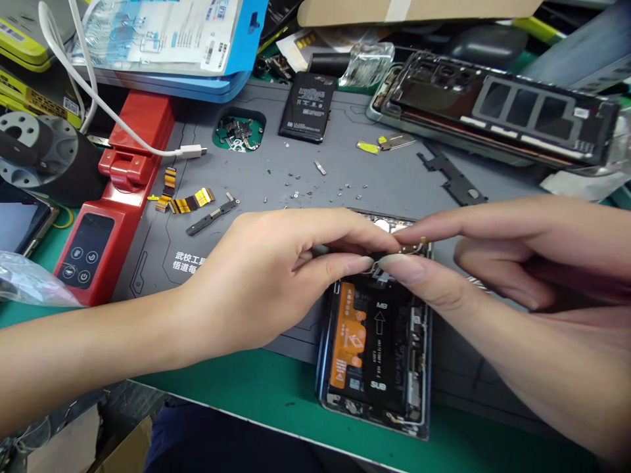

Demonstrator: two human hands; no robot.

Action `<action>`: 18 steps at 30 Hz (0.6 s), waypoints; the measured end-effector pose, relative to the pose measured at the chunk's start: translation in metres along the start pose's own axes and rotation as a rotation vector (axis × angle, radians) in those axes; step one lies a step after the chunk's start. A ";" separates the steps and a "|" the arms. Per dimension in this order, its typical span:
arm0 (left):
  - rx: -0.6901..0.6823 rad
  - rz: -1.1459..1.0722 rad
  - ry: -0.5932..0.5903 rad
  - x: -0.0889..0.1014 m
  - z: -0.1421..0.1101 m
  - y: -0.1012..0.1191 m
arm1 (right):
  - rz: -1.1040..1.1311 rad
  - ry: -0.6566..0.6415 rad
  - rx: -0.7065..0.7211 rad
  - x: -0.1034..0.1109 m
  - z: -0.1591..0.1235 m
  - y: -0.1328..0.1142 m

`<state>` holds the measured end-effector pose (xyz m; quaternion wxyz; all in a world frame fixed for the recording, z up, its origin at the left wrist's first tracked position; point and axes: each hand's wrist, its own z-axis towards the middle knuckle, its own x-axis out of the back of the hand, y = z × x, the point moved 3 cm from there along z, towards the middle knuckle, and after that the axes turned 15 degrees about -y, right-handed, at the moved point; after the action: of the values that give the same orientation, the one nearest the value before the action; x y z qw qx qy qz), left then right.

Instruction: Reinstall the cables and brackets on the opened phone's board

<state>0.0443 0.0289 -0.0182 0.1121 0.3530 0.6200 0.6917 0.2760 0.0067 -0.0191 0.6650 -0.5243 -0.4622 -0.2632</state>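
An opened smartphone (379, 355), its battery and inner parts exposed, lies at the mat's front edge, with its lower end over the green surface. Over its upper end my left hand (276, 276) is closed, thumb and index finger pinched together. From the right, my right hand (493, 269) meets it, thumb and index fingertips bent close to the left fingertips. Between the fingers a small thin part with a gold-coloured tip (422, 244) peeks out; its kind is hidden. The orange label (348, 335) on the phone's left side is uncovered.
Tiny screws (340, 195), flex cables (192, 201) and a black bracket (451, 174) are scattered on the grey mat (182, 151). Behind stand a loose battery (308, 105) and another opened phone (497, 112). A red device (118, 197) and white cable (190, 152) are left.
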 end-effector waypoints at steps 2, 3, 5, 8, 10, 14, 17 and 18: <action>0.011 0.010 0.016 0.000 0.000 0.000 | 0.028 0.013 0.022 0.000 0.002 -0.002; 0.014 0.013 0.021 0.001 0.000 0.000 | 0.042 0.014 0.014 0.000 0.003 -0.002; 0.011 0.012 0.027 0.001 0.000 0.000 | 0.071 0.016 -0.023 0.002 0.004 -0.001; -0.013 -0.003 0.018 0.001 0.000 0.001 | 0.113 0.014 -0.093 0.006 0.006 0.006; -0.014 0.000 0.020 0.001 0.000 0.001 | 0.135 0.008 -0.120 0.008 0.007 0.012; -0.006 0.020 0.029 0.001 0.001 0.000 | 0.161 0.013 -0.113 0.009 0.006 0.018; -0.020 0.019 0.023 0.000 0.002 0.000 | 0.184 0.026 -0.087 0.006 0.005 0.014; -0.015 0.016 0.025 0.000 0.002 0.000 | 0.195 0.029 -0.084 0.005 0.005 0.012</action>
<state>0.0453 0.0306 -0.0182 0.1015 0.3486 0.6131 0.7016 0.2863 0.0155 -0.0197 0.6713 -0.5904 -0.3880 -0.2241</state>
